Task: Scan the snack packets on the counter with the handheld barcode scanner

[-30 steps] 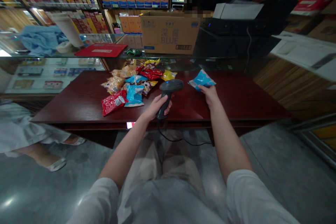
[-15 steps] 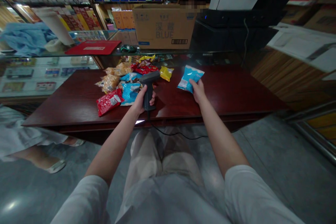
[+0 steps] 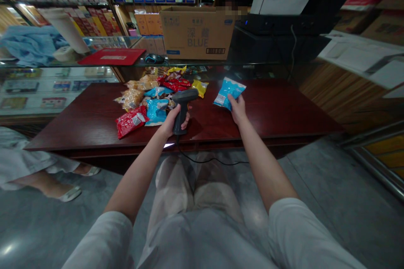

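My left hand is closed round the grip of a dark barcode scanner, whose head points right. A blue snack bag with a white label is held by its lower edge in my right hand, thumb on top. Left of the scanner lie a second blue bag and a red bag. Behind them are clear bags of tan snacks and more red packets. A small yellow packet rests between the scanner and the held bag.
The dark red desk spans the front. On the glass counter behind stand a cardboard box, a red folder and a mouse. The scanner's cable hangs over the desk edge. Another person's legs show at left.
The scanner in my left hand has turned and shifted slightly right, its head now nearer the blue bag. My right hand and its bag have hardly moved.
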The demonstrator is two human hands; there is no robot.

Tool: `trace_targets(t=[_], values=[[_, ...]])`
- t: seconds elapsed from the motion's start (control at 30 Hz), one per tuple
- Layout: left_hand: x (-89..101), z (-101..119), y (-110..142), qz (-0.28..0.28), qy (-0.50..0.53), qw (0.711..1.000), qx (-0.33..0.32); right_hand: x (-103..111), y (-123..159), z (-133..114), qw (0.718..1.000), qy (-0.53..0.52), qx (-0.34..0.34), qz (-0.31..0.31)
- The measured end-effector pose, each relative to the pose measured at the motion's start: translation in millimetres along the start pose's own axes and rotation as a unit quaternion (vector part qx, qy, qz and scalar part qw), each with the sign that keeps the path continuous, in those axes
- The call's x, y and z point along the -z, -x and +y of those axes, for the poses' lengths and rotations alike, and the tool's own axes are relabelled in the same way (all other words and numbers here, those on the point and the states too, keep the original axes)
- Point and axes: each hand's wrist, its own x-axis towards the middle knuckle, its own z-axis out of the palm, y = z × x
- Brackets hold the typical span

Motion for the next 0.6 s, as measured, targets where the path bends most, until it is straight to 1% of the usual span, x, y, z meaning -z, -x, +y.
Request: trace_targets(t=[0.13,0.27,0.47,0.6], values=[[-0.1,-1.8,-0.2,-0.006,-0.003,1.0,0.02,-0.2,0.3,0.2,1.0,0.02,0.001,-0.001],[-0.8,-2.3,0.7,-0.02,-0.01,0.999,0.024,-1.2,1.6,-0.6,1.0,0.017,0.005,-0.009],[-2.3,-0.5,2.1,-0.009,-0.013,0.999,0.039,-1.7,4.0,-0.7,0.999,-0.022,0.017,-0.021],[-3.3,0.6,2.5,-0.01,-0.012,0.999,0.042,-2.3,6.3,-2.7,0.999,0.001,0.028,-0.032]])
